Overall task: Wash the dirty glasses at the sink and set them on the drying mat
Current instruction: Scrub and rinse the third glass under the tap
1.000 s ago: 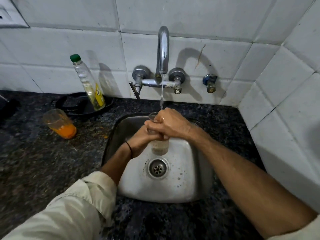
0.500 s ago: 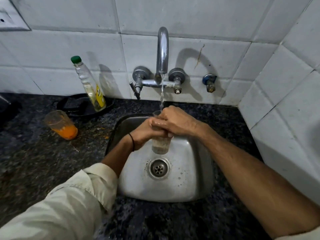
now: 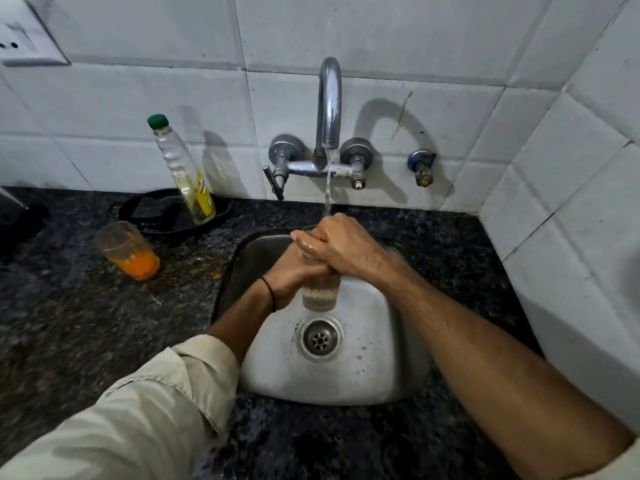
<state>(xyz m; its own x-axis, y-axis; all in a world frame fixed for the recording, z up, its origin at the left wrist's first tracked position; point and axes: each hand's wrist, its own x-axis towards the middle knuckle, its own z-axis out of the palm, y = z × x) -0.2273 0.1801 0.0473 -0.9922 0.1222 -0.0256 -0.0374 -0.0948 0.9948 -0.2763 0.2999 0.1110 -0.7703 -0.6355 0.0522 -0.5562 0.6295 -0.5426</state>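
Little had changed: my left hand [image 3: 291, 276] still gripped the glass [image 3: 319, 296] over the sink [image 3: 349, 393], my right hand [image 3: 343, 251] curled over its rim under the running tap [image 3: 329, 98]. Still rinsing, I judged; the orange-stained glass [image 3: 127, 251] waited on the table [image 3: 69, 323].

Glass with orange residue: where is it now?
In the head view, the glass with orange residue stands on the dark counter, left of the sink, near the green-capped bottle.
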